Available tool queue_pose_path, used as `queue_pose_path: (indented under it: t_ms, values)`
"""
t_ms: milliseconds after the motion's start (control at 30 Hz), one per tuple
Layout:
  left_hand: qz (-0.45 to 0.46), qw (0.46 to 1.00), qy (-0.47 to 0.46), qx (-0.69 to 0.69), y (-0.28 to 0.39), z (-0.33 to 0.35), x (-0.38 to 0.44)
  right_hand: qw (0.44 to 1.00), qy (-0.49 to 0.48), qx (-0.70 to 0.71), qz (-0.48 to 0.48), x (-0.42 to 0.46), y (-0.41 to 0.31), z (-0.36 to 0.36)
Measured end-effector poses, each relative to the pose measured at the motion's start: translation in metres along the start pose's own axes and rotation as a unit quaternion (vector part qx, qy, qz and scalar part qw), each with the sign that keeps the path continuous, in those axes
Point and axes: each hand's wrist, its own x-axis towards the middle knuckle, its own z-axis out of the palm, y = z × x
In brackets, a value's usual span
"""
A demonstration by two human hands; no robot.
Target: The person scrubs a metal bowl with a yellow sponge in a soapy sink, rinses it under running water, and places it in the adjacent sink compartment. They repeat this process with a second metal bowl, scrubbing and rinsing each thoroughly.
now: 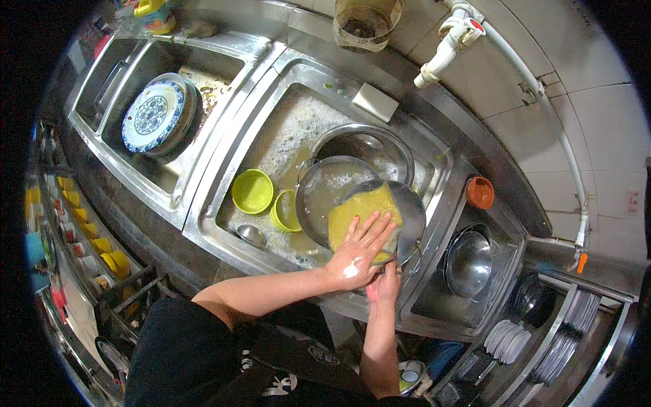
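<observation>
My left hand lies spread on a yellow cloth, pressing it against a round metal pan. Under the pan's near edge, my right hand grips the rim; its fingers are partly hidden. Another metal pan with cloudy, sudsy water sits just left of the held one and is partly covered by the cloth. Behind them a larger steel basin stands in the sink. Two yellow-green bowls and a small metal bowl rest in the foamy water to the left.
A left sink holds stacked plates, the top one blue-and-white. At right, metal pans and an orange bowl sit in another basin. A white block lies on the back ledge, below a white pipe tap. White plates stand at lower right.
</observation>
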Motion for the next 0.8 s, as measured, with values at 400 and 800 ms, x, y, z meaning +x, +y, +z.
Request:
queue_pose_path:
  t_ms: [400, 800]
  values:
    - [-0.125, 0.991, 0.040, -0.021, -0.031, 0.013, 0.003, 1.000, -0.024, 0.011, -0.011, 0.011, -0.006, -0.011]
    - [-0.048, 0.996, 0.062, 0.047, -0.016, 0.022, -0.003, 1.000, -0.003, 0.015, 0.012, 0.017, -0.002, -0.020]
